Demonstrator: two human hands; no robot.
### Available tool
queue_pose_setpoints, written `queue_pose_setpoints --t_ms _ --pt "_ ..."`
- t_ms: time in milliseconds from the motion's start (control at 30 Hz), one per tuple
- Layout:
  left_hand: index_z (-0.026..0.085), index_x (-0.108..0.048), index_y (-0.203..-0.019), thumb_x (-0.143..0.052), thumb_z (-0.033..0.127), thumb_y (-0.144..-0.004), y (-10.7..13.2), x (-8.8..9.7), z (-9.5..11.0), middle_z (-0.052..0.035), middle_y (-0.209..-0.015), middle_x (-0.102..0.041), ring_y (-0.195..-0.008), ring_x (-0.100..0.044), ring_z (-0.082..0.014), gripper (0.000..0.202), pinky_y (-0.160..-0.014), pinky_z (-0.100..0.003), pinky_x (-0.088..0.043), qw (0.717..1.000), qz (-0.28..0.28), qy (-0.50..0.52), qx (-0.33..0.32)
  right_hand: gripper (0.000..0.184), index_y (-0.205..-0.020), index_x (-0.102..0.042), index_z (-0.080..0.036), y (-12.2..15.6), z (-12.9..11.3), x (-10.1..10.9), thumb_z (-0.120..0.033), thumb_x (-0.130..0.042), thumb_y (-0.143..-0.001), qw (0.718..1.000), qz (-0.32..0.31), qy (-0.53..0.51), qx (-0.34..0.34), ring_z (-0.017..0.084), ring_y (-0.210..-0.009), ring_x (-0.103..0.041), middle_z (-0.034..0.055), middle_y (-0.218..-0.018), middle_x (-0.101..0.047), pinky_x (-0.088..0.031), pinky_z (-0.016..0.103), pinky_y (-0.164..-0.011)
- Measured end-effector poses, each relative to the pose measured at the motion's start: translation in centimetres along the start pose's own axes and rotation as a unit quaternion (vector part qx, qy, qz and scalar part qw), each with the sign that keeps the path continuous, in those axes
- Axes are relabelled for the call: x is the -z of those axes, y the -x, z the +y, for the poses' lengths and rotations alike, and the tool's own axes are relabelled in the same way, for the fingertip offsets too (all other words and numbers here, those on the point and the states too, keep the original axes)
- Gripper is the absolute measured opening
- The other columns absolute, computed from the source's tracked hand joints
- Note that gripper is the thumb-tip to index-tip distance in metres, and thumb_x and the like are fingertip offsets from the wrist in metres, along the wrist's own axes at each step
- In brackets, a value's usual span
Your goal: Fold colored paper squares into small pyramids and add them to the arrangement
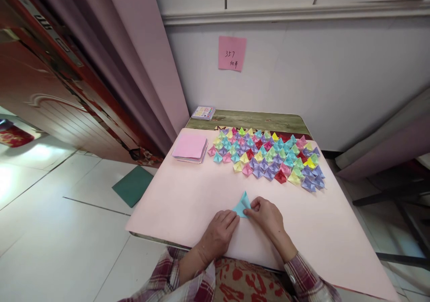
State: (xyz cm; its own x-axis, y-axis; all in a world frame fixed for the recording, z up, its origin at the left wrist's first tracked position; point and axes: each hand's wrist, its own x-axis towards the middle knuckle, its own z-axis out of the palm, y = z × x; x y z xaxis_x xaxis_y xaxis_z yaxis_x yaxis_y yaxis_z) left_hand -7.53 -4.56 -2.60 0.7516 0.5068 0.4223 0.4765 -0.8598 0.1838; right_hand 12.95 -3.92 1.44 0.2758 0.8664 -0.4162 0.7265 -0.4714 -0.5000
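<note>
A light blue folded paper piece (242, 204) lies near the front of the pink-covered table (174, 203). My left hand (219, 233) rests on the table with its fingers curled, pressing the paper's lower left corner. My right hand (266, 217) pinches the paper's right edge between thumb and fingers. Farther back lie several finished folded paper shapes (268, 158) in many colours, packed in rows. A stack of pink square paper sheets (190, 148) sits at the back left of the table.
A small printed packet (203, 112) lies at the table's far edge by the wall. A pink note (231, 53) is stuck on the wall. A green sheet (133, 185) lies on the tiled floor at left. A dark chair frame (396, 199) stands at right.
</note>
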Motion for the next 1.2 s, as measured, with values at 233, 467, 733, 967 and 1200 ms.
queue_pose_setpoints --t_ms 233,467,733,967,1200 --pt "0.009 -0.060 -0.118 -0.039 0.009 -0.089 -0.1 0.1 -0.1 -0.0167 -0.113 -0.064 -0.106 -0.057 -0.0255 0.036 -0.089 -0.044 -0.051 1.000 -0.001 0.002 -0.003 0.039 -0.107 -0.056 -0.026 -0.1 -0.5 -0.6 -0.036 -0.070 -0.072 0.997 0.063 0.022 0.043 0.018 -0.088 -0.065 0.0002 -0.098 -0.067 -0.036 0.025 -0.064" --pt "0.011 -0.060 -0.119 -0.039 0.010 -0.090 0.1 0.0 -0.1 -0.0161 -0.113 -0.064 -0.107 -0.057 -0.0250 0.036 -0.089 -0.043 -0.050 1.000 -0.006 0.007 0.005 0.052 -0.113 -0.053 -0.025 -1.8 -1.2 -0.1 -0.041 -0.075 -0.068 0.997 0.059 0.018 0.042 0.020 -0.091 -0.065 0.0005 -0.101 -0.067 -0.037 0.026 -0.064" --pt "0.011 -0.060 -0.118 -0.040 0.008 -0.088 0.0 0.0 -0.1 -0.0159 -0.113 -0.064 -0.107 -0.056 -0.0247 0.036 -0.090 -0.043 -0.049 1.000 -0.008 0.006 0.008 0.043 -0.098 -0.056 -0.022 -2.7 -0.8 0.1 -0.046 -0.075 -0.068 0.999 0.024 -0.011 0.023 0.018 -0.076 -0.065 -0.0025 -0.079 -0.068 -0.035 0.025 -0.058" --pt "0.011 -0.059 -0.118 -0.041 0.007 -0.086 0.1 0.1 -0.1 -0.0155 -0.114 -0.064 -0.107 -0.057 -0.0250 0.037 -0.090 -0.043 -0.049 1.000 -0.010 0.015 0.010 0.023 -0.089 -0.063 -0.022 -3.3 0.5 1.1 -0.039 -0.071 -0.075 0.998 0.028 -0.033 0.041 0.016 -0.072 -0.066 -0.0013 -0.077 -0.071 -0.038 0.024 -0.059" --pt "0.011 -0.059 -0.120 -0.040 0.009 -0.088 0.0 -0.2 -0.3 -0.0158 -0.112 -0.064 -0.107 -0.057 -0.0248 0.037 -0.090 -0.044 -0.049 1.000 -0.001 0.013 0.004 0.024 -0.080 -0.069 -0.023 -2.1 -0.4 0.6 -0.045 -0.072 -0.071 0.996 0.038 0.085 0.011 0.023 -0.084 -0.068 0.0048 -0.085 -0.074 -0.038 0.027 -0.061"
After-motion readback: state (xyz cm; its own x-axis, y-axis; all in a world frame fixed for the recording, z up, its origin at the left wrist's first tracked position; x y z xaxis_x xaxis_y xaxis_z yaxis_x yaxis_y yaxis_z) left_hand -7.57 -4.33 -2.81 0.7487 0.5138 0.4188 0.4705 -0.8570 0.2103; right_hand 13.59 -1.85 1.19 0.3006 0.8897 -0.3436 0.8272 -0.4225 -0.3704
